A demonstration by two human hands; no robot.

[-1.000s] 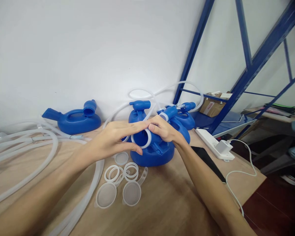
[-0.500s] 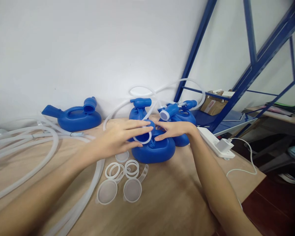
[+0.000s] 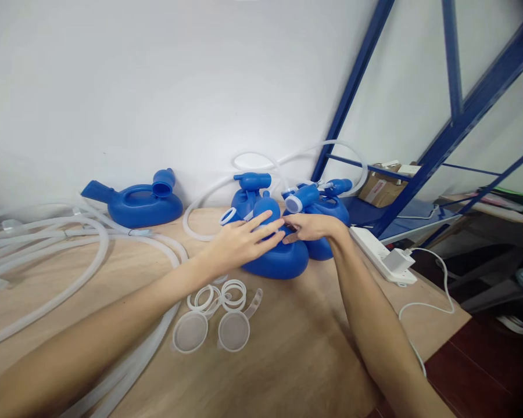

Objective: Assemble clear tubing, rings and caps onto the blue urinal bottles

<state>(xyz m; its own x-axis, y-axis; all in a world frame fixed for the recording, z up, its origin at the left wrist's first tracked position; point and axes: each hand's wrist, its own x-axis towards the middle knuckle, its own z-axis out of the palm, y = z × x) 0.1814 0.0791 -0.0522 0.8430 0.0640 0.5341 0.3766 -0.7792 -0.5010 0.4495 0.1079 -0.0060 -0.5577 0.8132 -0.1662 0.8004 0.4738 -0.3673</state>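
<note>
A blue plastic bottle [image 3: 279, 262] lies on its side on the wooden table. My left hand [image 3: 246, 239] rests over its left part, fingers stretched and apart against a blue cup-shaped piece [image 3: 267, 208] on top. From the right, my right hand [image 3: 304, 227] reaches the same bottle with bent fingers; what its fingertips grip is hidden. A white-rimmed blue mouth [image 3: 229, 216] shows just beyond my left hand. Nearer me lie two clear round caps [image 3: 190, 332] and several white rings [image 3: 233, 295].
Another blue bottle [image 3: 146, 209] stands at the back left, beside coiled clear tubes [image 3: 91, 264]. More blue bottles [image 3: 331, 212] sit behind my hands. A white power strip [image 3: 381, 255] and a blue metal rack [image 3: 353, 93] are on the right.
The blue piece on the bottle has turned, and the white-ringed opening that faced me no longer shows there. My left hand has moved slightly right; my right hand's fingers have drawn in.
</note>
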